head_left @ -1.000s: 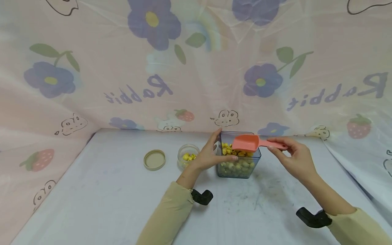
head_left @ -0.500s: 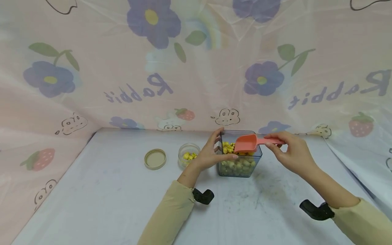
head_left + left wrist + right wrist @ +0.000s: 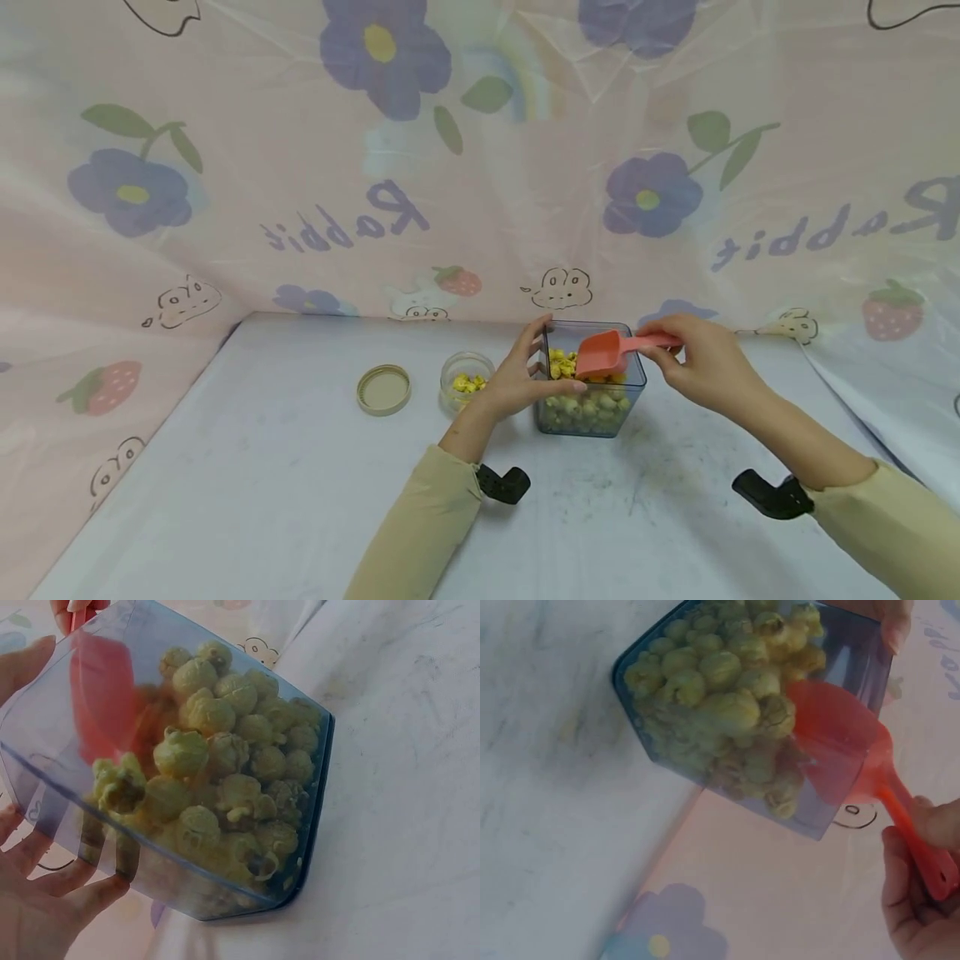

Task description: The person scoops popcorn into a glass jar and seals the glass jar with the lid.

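Note:
A clear bluish plastic container stands on the table, partly filled with yellow popcorn. My left hand grips its left side, thumb on the front wall and fingers along the side. In my right hand, thumb and fingers pinch the handle of a coral-red scoop. The scoop's bowl is inside the container, tilted down against the popcorn, as the right wrist view shows through the wall. How much popcorn lies in the bowl, I cannot tell.
Left of the container stands a small clear round jar with some yellow popcorn in it. A beige round lid lies farther left on the white table. A patterned curtain hangs behind the table's back edge.
My right hand has moved slightly left and up, and the scoop has tilted more steeply, its bowl a little lower in the container. The left hand keeps its grip on the container.

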Motion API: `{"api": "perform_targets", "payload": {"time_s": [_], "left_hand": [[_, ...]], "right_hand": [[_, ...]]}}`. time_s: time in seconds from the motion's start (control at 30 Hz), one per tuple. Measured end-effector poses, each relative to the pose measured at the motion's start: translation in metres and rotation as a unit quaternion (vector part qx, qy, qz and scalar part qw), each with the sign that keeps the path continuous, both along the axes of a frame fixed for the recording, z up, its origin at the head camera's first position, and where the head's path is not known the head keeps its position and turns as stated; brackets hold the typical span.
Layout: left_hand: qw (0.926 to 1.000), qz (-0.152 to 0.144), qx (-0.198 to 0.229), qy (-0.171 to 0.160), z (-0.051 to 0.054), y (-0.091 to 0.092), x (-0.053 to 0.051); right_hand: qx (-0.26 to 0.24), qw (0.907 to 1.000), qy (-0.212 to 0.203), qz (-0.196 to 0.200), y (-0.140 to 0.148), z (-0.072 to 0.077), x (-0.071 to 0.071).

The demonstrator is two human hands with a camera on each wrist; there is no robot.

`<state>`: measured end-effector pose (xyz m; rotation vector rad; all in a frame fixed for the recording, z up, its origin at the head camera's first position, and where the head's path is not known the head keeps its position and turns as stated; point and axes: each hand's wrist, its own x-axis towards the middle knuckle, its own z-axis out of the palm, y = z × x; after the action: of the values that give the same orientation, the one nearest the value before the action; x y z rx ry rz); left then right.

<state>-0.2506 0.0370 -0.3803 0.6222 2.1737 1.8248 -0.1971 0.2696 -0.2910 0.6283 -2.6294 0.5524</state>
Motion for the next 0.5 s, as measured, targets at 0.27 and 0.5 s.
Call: {"api": "perform_targets", "payload": {"time_s": [0.27, 0.5], "left_hand": [[0.9999, 0.001, 0.009, -0.006, -0.001, -0.001, 0.0], [0.9999, 0.001, 0.015, -0.008, -0.001, -0.001, 0.0]], "right_hand": [[0.019, 0.9987, -0.047, 0.001, -0.01, 0.008, -0.002], [0.01, 0.9961, -0.086, -0.017, -0.02, 0.01, -0.006]]}}
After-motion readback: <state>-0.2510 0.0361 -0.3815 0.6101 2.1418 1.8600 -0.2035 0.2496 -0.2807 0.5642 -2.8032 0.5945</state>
